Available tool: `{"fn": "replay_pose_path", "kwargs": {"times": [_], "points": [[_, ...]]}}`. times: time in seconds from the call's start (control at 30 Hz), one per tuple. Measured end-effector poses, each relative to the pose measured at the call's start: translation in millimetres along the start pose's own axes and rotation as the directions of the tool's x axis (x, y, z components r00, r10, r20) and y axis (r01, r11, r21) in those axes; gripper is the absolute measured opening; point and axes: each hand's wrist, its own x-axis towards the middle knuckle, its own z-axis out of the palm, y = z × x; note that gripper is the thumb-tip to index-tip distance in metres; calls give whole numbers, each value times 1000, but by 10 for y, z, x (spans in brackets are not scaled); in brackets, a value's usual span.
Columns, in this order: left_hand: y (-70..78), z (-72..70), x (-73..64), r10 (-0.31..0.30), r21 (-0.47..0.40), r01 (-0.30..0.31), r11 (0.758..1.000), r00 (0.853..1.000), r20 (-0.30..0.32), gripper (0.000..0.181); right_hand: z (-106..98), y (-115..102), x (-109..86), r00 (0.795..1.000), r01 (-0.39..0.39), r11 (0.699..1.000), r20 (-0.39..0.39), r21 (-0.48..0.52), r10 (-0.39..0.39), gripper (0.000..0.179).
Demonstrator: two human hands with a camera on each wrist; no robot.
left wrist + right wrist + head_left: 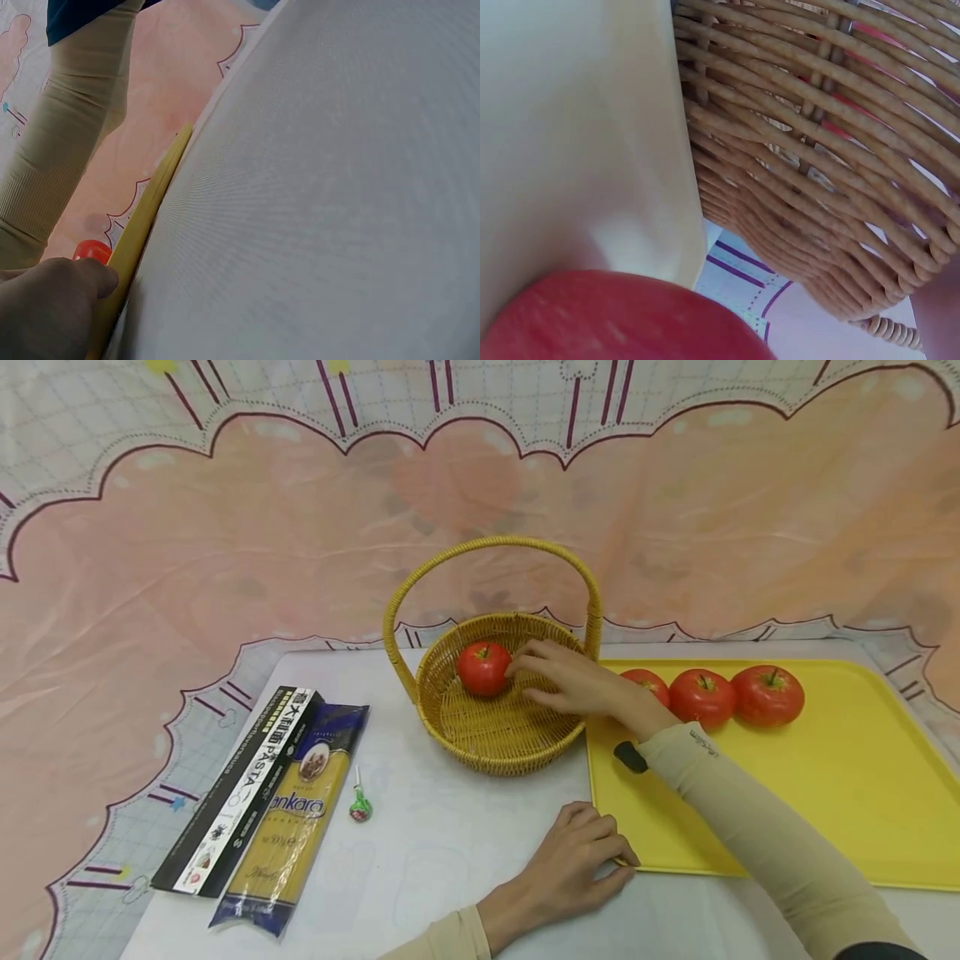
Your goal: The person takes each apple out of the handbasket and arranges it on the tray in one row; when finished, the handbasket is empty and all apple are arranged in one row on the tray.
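In the head view a red apple [483,669] sits in the yellow wicker basket [495,764]. My right hand [573,681] reaches over the basket's right rim; its fingers extend to the apple's right side, and the thumb stands apart from it. Whether the fingertips touch the apple is hard to tell. At the near left corner of the yellow tray [750,810], my left hand [566,864] grips the edge with bent fingers. The left wrist view shows its thumb [101,277] against the tray rim [150,210]. Several more apples [768,696] stand in a row on the tray.
To the left lie a black-and-white pasta box [243,793] and a blue-and-yellow spaghetti pack [292,818], side by side. A green-wrapped lollipop [361,807] rests on the white table near them. The basket's tall handle [491,542] arches above it. Patterned cloth hangs behind.
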Motion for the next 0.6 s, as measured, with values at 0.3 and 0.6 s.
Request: {"fn": "replay_pose_path", "kwargs": {"times": [0.3,0.6], "points": [[6,-4,17,-41,-49,42,998,999,29,4,24,31,91,999,-31,999,42,17,30,35],[12,4,7,-43,-44,44,998,999,27,4,27,18,187,995,-58,998,83,-1,58,43]]}}
